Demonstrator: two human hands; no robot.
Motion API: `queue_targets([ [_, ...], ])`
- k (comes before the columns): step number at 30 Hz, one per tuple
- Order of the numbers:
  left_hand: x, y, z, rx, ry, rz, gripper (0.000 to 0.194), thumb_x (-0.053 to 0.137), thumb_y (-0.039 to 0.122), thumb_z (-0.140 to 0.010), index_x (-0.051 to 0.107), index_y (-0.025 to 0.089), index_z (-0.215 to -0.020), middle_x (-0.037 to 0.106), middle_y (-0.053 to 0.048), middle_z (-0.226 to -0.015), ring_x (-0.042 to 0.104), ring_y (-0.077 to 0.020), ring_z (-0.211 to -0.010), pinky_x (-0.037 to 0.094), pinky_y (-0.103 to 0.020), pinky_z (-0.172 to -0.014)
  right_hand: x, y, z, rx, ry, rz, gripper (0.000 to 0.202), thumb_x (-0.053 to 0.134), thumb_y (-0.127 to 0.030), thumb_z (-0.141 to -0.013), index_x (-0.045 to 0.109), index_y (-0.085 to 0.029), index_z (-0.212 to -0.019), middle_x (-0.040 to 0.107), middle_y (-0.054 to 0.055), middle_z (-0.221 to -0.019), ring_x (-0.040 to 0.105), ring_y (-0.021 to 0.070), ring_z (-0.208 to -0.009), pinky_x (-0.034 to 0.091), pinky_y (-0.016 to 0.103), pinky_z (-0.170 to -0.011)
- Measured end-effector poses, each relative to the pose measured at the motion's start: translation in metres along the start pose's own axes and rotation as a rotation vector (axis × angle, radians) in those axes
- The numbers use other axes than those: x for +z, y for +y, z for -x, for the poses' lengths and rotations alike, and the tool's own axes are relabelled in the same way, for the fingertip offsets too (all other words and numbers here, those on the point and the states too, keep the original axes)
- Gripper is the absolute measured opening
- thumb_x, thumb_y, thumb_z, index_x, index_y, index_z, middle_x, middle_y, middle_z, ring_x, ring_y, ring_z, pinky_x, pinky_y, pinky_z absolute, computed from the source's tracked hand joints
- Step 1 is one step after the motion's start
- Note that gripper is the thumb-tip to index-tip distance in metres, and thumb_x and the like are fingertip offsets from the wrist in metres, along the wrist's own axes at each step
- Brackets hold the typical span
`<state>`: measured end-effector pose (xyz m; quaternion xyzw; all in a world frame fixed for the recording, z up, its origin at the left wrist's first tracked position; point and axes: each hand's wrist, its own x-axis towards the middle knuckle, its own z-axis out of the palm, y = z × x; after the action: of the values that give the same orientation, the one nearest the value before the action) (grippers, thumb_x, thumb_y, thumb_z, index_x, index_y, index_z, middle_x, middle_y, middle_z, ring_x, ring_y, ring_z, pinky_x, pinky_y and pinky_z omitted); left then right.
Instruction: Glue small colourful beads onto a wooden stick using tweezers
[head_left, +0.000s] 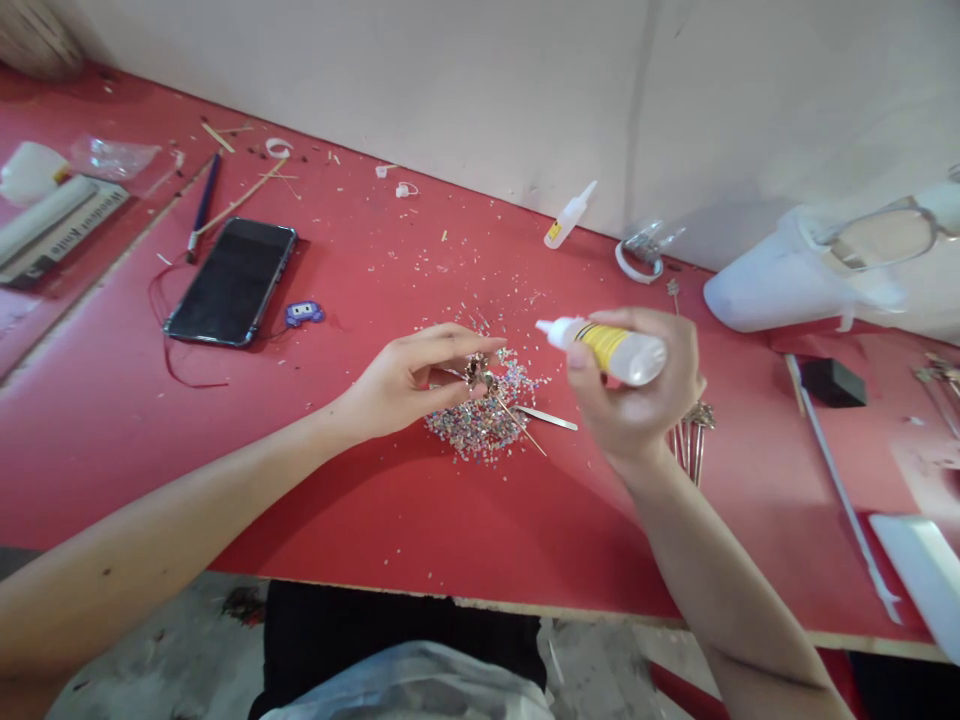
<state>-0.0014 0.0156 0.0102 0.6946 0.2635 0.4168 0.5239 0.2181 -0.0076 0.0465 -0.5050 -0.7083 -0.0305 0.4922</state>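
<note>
Bronze-coloured flower-shaped ornament (478,372) on a thin stick is at the fingertips of the left hand (401,385), above a loose heap of small multicoloured glittering pieces (476,425). The left thumb and fingers pinch it, while the upper fingers reach out over it; the stick slants down toward the right hand (637,385). That hand is curled around a clear plastic bottle with a white nozzle and yellow label (611,350), thumb on the near side, the nozzle pointing toward the ornament but apart from it. Dark print shows on the label, too small to read.

Beyond the right hand lies a smaller white bottle with a yellow patch (570,218), its writing also unreadable. Silver metal tweezers (551,418) lie between the hands, one end at the heap. Just beside the right wrist are several metallic sticks with ornate heads (691,435).

Well to the left of the left hand, a long white-and-dark box (64,228) carries lettering in which "Knife" can be read; the word before it starts "Wand". Nearer that hand are a black smartphone (232,282), with no brand visible, and a small purple figure with a white face panel (304,313).
</note>
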Motion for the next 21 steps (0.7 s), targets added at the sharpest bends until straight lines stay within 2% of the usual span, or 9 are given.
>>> queue_targets([
  [1,0.0,-0.001,0.0,-0.014,0.0,0.02,0.04,0.068,0.02,-0.084,0.065,0.021,-0.124,0.064,-0.008,-0.105,0.062,-0.0122,-0.084,0.056,-0.021,-0.072,0.003,0.01,-0.003,0.078,0.042,-0.051,0.019,0.067,-0.033,-0.084,0.057,-0.027,-0.099,0.065,0.004,-0.096,0.067,0.0204,-0.08,0.057,0.038,-0.071],
  [3,0.0,-0.003,0.0,-0.03,-0.006,0.058,0.04,0.068,0.021,-0.085,0.064,0.022,-0.124,0.064,-0.008,-0.108,0.062,-0.0121,-0.084,0.056,-0.021,-0.072,0.01,0.033,-0.007,0.23,0.08,-0.235,0.021,0.063,-0.034,-0.086,0.051,-0.027,-0.103,0.062,0.002,-0.102,0.067,0.0158,-0.073,0.057,0.036,-0.066],
  [5,-0.001,-0.004,0.0,-0.023,-0.011,0.08,0.038,0.067,0.021,-0.085,0.064,0.022,-0.123,0.065,-0.008,-0.11,0.063,-0.0126,-0.086,0.056,-0.022,-0.073,0.017,0.057,-0.007,0.326,0.093,-0.395,0.031,0.067,-0.028,-0.08,0.045,-0.027,-0.103,0.062,0.0,-0.099,0.068,0.0172,-0.088,0.057,0.035,-0.073],
  [8,0.0,-0.004,-0.001,-0.027,-0.006,0.104,0.033,0.067,0.021,-0.085,0.066,0.02,-0.118,0.067,-0.008,-0.109,0.064,-0.012,-0.084,0.056,-0.021,-0.073,0.023,0.082,0.001,0.497,0.01,-0.455,0.032,0.065,-0.024,-0.077,0.046,-0.026,-0.103,0.067,0.001,-0.098,0.069,0.0176,-0.091,0.057,0.036,-0.077],
  [12,0.0,-0.002,-0.001,-0.115,-0.026,0.158,0.032,0.067,0.02,-0.086,0.064,0.016,-0.118,0.069,-0.009,-0.11,0.065,-0.0116,-0.084,0.057,-0.021,-0.072,0.022,0.083,0.017,0.668,-0.17,-0.515,0.032,0.07,-0.026,-0.075,0.057,-0.021,-0.104,0.07,0.006,-0.106,0.069,0.0203,-0.099,0.057,0.04,-0.085],
  [16,-0.001,-0.005,0.0,-0.163,-0.052,0.199,0.035,0.066,0.022,-0.087,0.062,0.016,-0.121,0.07,-0.01,-0.11,0.067,-0.0139,-0.091,0.057,-0.022,-0.077,0.02,0.074,0.023,0.691,-0.201,-0.493,0.036,0.075,-0.029,-0.073,0.063,-0.019,-0.105,0.072,0.007,-0.106,0.069,0.0205,-0.099,0.056,0.041,-0.09],
  [21,-0.005,-0.009,-0.003,-0.179,-0.027,0.194,0.038,0.068,0.024,-0.085,0.062,0.014,-0.121,0.071,-0.011,-0.11,0.069,-0.016,-0.092,0.059,-0.026,-0.081,0.022,0.078,0.024,0.678,-0.27,-0.455,0.041,0.076,-0.035,-0.073,0.061,-0.019,-0.108,0.073,0.007,-0.103,0.069,0.0196,-0.093,0.056,0.042,-0.09],
])
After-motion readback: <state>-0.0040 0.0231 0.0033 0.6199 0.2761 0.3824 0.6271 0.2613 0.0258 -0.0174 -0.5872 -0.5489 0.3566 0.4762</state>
